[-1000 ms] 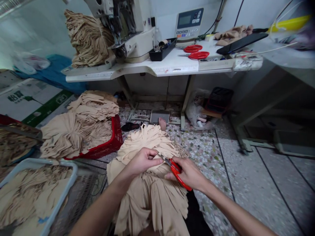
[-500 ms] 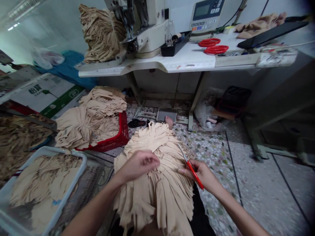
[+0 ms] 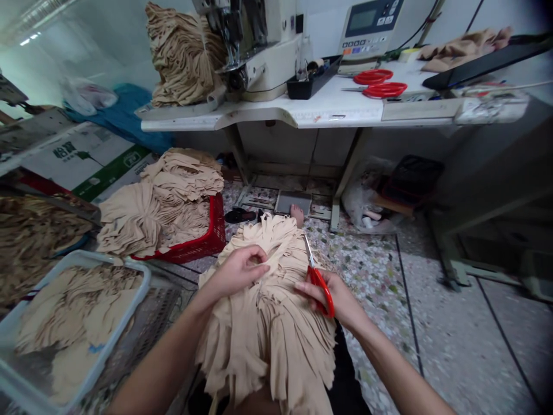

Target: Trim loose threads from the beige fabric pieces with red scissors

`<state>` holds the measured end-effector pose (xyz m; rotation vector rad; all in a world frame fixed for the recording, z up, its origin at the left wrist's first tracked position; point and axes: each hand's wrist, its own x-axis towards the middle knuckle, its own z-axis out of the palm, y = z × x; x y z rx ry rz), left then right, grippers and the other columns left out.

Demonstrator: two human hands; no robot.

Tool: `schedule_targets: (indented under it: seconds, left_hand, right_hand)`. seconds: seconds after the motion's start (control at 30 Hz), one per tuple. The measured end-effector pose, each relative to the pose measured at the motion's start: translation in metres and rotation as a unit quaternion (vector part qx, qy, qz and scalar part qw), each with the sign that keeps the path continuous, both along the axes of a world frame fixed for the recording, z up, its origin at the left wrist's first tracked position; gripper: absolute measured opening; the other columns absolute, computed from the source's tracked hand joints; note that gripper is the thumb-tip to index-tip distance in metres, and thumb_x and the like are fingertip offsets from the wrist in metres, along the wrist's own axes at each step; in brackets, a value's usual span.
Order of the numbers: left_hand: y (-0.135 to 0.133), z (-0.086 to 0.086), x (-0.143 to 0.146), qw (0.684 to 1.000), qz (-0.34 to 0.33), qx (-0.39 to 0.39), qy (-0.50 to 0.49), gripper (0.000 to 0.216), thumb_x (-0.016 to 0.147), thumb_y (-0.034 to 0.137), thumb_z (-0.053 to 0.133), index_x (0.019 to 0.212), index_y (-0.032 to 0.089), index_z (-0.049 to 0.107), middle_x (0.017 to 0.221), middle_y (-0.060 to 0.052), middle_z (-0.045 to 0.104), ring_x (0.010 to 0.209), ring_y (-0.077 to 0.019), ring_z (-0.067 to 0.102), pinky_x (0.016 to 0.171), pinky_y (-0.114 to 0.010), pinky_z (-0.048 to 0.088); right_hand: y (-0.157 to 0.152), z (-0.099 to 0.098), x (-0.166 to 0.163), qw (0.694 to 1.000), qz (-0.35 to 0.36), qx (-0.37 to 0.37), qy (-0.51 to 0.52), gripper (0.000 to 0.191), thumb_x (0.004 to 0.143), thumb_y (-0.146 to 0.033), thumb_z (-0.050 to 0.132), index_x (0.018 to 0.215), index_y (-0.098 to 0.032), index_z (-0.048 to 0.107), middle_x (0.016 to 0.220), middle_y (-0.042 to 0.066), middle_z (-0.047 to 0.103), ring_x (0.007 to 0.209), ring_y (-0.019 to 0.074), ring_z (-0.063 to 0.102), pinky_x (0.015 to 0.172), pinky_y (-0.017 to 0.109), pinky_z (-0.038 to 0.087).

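Observation:
A thick bundle of beige fabric pieces (image 3: 263, 334) lies across my lap, its layers fanned out on both sides. My left hand (image 3: 242, 268) is over the upper left of the bundle, thumb and fingertips pinched at the cloth; whether a layer is between them is too small to make out. Red-handled scissors (image 3: 318, 288) are in my right hand (image 3: 332, 297), at the bundle's right side. Their blades point up and away from me, over the bundle's right edge.
Ahead stands a white sewing table (image 3: 328, 118) with a sewing machine (image 3: 268, 63), red scissors (image 3: 384, 89) and a black tray (image 3: 313, 80). To the left are a red basket (image 3: 218, 225) heaped with beige pieces and a pale plastic bin (image 3: 144, 276). A bare foot (image 3: 296, 214) is near the pedal (image 3: 285, 203).
My right hand has turned the scissors more upright and moved slightly left. My left hand has moved a little up and left, its fingers now pinched at the cloth.

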<state>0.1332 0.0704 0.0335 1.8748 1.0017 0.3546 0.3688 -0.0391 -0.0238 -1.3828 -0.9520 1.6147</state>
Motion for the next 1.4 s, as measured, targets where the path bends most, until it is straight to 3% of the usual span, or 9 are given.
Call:
schedule_targets:
  seconds: [0.1, 0.2, 0.3, 0.43, 0.53, 0.67, 0.83, 1.13, 1.4]
  left_hand:
    - [-0.005, 0.008, -0.009, 0.982, -0.043, -0.177, -0.054, 0.026, 0.085, 0.035, 0.073, 0.100, 0.014, 0.066, 0.089, -0.003, 0.065, 0.078, -0.0143, 0.058, 0.073, -0.025, 0.047]
    - [-0.008, 0.009, -0.011, 0.970, -0.047, -0.232, -0.056, 0.035, 0.080, 0.036, 0.079, 0.103, 0.013, 0.068, 0.080, 0.000, 0.062, 0.068, -0.0107, 0.052, 0.065, -0.022, 0.042]
    - [-0.009, 0.006, -0.007, 0.970, -0.034, -0.229, -0.069, 0.037, 0.077, 0.039, 0.082, 0.099, 0.013, 0.068, 0.074, 0.002, 0.056, 0.064, -0.0092, 0.046, 0.060, -0.020, 0.037]
    - [-0.010, 0.001, 0.009, 0.978, -0.008, -0.180, -0.105, 0.036, 0.082, 0.045, 0.078, 0.079, 0.012, 0.064, 0.066, 0.004, 0.047, 0.061, -0.0086, 0.041, 0.056, -0.020, 0.031]
    - [-0.011, 0.000, 0.019, 0.970, 0.007, -0.194, -0.148, 0.036, 0.080, 0.045, 0.080, 0.082, 0.011, 0.068, 0.073, 0.000, 0.057, 0.067, -0.0113, 0.050, 0.061, -0.021, 0.039]
    - [-0.008, 0.005, 0.022, 0.956, 0.066, -0.202, -0.201, 0.037, 0.077, 0.042, 0.084, 0.093, 0.010, 0.073, 0.088, -0.007, 0.068, 0.077, -0.0155, 0.060, 0.070, -0.024, 0.046]
    - [-0.006, 0.011, 0.024, 0.953, 0.091, -0.187, -0.221, 0.037, 0.078, 0.045, 0.083, 0.082, 0.009, 0.073, 0.074, -0.003, 0.065, 0.066, -0.0120, 0.055, 0.064, -0.022, 0.043]
    - [-0.016, -0.001, 0.028, 0.949, 0.068, -0.230, -0.206, 0.036, 0.079, 0.046, 0.082, 0.083, 0.011, 0.074, 0.075, -0.002, 0.065, 0.066, -0.0120, 0.053, 0.065, -0.022, 0.041]
    - [-0.016, 0.000, 0.021, 0.954, 0.036, -0.229, -0.189, 0.039, 0.079, 0.046, 0.081, 0.075, 0.009, 0.067, 0.066, 0.002, 0.050, 0.062, -0.0098, 0.041, 0.060, -0.022, 0.032]
  right_hand:
    - [0.016, 0.004, -0.014, 0.997, -0.037, 0.038, 0.064, 0.049, 0.069, -0.055, 0.087, 0.076, -0.020, 0.053, 0.063, -0.001, 0.066, 0.049, 0.0111, 0.054, 0.048, 0.022, 0.041]
    - [0.030, 0.010, -0.027, 0.983, -0.111, 0.068, 0.130, 0.053, 0.063, -0.050, 0.092, 0.079, -0.021, 0.051, 0.081, 0.001, 0.069, 0.056, 0.0120, 0.058, 0.055, 0.026, 0.048]
    - [0.038, 0.021, -0.031, 0.978, -0.140, 0.100, 0.116, 0.051, 0.063, -0.046, 0.093, 0.080, -0.021, 0.051, 0.074, -0.001, 0.065, 0.054, 0.0119, 0.054, 0.053, 0.025, 0.044]
    - [0.035, 0.031, -0.026, 0.988, -0.092, 0.109, 0.065, 0.048, 0.068, -0.047, 0.091, 0.078, -0.021, 0.052, 0.065, -0.003, 0.060, 0.053, 0.0133, 0.055, 0.052, 0.026, 0.042]
    - [0.026, 0.026, -0.011, 0.991, -0.068, 0.117, 0.011, 0.045, 0.075, -0.051, 0.084, 0.077, -0.022, 0.050, 0.064, -0.003, 0.058, 0.053, 0.0145, 0.055, 0.052, 0.026, 0.042]
    - [0.001, 0.011, 0.019, 0.981, 0.041, 0.141, -0.128, 0.043, 0.086, -0.057, 0.072, 0.075, -0.022, 0.049, 0.063, -0.003, 0.052, 0.056, 0.0140, 0.048, 0.052, 0.026, 0.038]
    - [-0.027, 0.020, 0.035, 0.940, 0.143, 0.173, -0.257, 0.035, 0.097, -0.057, 0.057, 0.091, -0.023, 0.059, 0.079, 0.003, 0.062, 0.072, 0.0205, 0.057, 0.065, 0.030, 0.046]
    - [-0.015, 0.043, 0.021, 0.912, 0.207, 0.205, -0.289, 0.034, 0.100, -0.054, 0.054, 0.087, -0.023, 0.054, 0.075, 0.001, 0.058, 0.069, 0.0185, 0.055, 0.063, 0.029, 0.039]
    - [-0.009, 0.028, 0.017, 0.927, 0.201, 0.165, -0.271, 0.047, 0.091, -0.058, 0.067, 0.073, -0.021, 0.043, 0.063, -0.006, 0.043, 0.059, 0.0124, 0.040, 0.055, 0.026, 0.028]
